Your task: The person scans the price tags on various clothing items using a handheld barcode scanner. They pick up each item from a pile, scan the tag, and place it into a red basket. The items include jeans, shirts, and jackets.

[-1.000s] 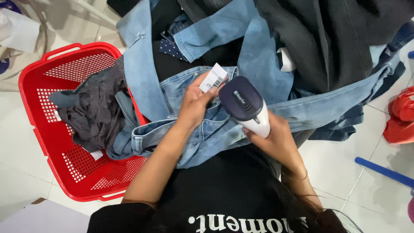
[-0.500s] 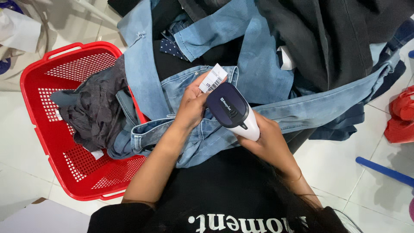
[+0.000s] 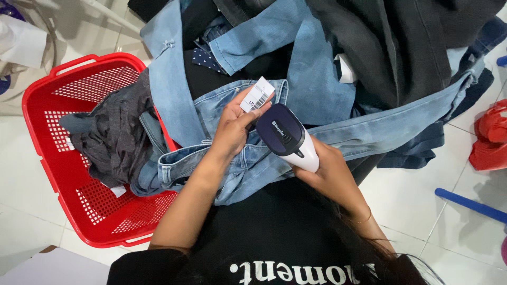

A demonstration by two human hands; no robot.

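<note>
White paper tag (image 3: 257, 95) pinched between left-hand fingers (image 3: 244, 113), lifted just above the light denim jeans (image 3: 248, 158). Right hand (image 3: 330, 174) wrapped tight on the handheld scanner (image 3: 288, 137), head just beside the tag. Could misread if the tag curls or tilts; thumb may cover the bars.

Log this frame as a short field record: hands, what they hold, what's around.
left hand: pinches a white paper tag attached to light blue jeans
right hand: grips a handheld scanner, dark head close beside the tag
basket: red plastic, on white tile floor, holds a dark grey garment
pile: more denim and a black garment behind the jeans
</note>
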